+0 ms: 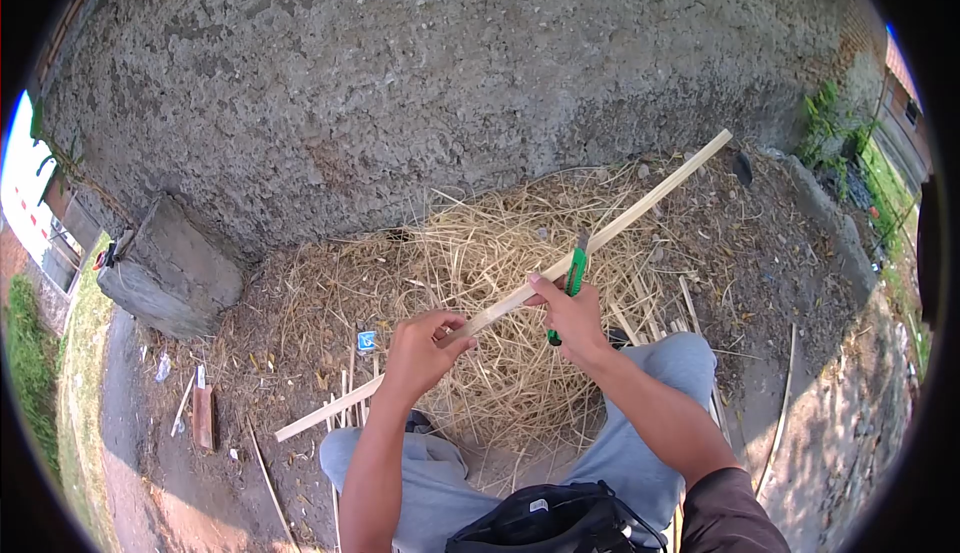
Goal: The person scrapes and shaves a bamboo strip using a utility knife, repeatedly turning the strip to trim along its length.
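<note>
A long, pale strip of bamboo or wood (652,197) slants across in front of me, its far end up at the right and its near end low at the left. My left hand (418,353) pinches the strip left of its middle. My right hand (572,321) is wrapped round a green utility knife (576,271), with the thumb lying against the strip. The knife's blade end points up, beside the strip's edge; whether it touches the wood I cannot tell. Below both hands lies a pile of thin shavings (470,263).
A rough wall (450,73) rises behind the shavings. To the left stands a concrete block (175,263) with small items on top. A blue packet (366,341), a brown wooden piece (203,417) and several loose strips lie on the ground. A black bag (545,521) rests at my lap.
</note>
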`<state>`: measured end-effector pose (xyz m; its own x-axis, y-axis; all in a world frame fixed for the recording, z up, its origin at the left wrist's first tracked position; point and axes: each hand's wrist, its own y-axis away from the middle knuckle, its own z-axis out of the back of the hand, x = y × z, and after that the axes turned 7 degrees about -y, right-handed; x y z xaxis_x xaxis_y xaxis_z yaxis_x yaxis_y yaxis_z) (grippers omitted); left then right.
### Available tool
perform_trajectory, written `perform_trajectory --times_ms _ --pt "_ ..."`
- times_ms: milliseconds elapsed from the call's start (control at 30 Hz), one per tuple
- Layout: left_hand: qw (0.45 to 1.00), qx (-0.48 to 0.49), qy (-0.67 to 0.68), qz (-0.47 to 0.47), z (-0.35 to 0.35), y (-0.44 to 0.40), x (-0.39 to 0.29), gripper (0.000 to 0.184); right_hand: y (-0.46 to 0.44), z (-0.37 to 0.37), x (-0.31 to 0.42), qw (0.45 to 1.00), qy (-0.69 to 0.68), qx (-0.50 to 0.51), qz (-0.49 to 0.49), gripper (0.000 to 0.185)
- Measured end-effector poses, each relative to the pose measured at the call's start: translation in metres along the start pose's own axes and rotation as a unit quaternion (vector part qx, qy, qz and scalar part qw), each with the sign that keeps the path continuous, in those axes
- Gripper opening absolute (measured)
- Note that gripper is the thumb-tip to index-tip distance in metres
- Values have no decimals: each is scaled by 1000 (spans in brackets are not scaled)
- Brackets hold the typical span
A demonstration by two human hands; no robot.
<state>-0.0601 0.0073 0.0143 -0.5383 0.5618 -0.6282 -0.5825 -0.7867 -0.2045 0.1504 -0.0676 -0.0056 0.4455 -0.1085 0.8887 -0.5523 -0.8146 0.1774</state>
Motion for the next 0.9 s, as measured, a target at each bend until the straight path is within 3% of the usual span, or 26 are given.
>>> perform_trajectory --times_ms 233,300,433,533,633,700,800,833,900 --pt "998 8 55 5 -2 -1 5 17 2 -2 5 1000 -24 -12 -4 22" --pt "992 5 125 21 -4 -1 7 16 2 -1 5 1000 -24 -14 -6 22" --pt "993 6 116 13 -4 -3 10 12 0 1 2 1000 -26 -12 -5 21" --pt "994 -25 90 62 -5 -4 11 11 -2 2 0 999 -33 -9 -3 21" --pt "978 -103 156 90 -3 -7 10 19 -2 5 4 999 -39 -7 -6 20" --pt "987 -128 -33 97 8 -6 4 28 -2 5 5 999 -36 -7 -13 20" --pt "975 -131 -112 142 15 -3 -4 29 -2 5 5 999 -28 -10 -10 21" --pt "975 -131 -112 142 11 -4 2 29 -2 5 4 999 -28 -12 -9 21" --pt "977 -213 10 8 2 -7 16 28 -3 4 3 999 -29 -14 -7 21"
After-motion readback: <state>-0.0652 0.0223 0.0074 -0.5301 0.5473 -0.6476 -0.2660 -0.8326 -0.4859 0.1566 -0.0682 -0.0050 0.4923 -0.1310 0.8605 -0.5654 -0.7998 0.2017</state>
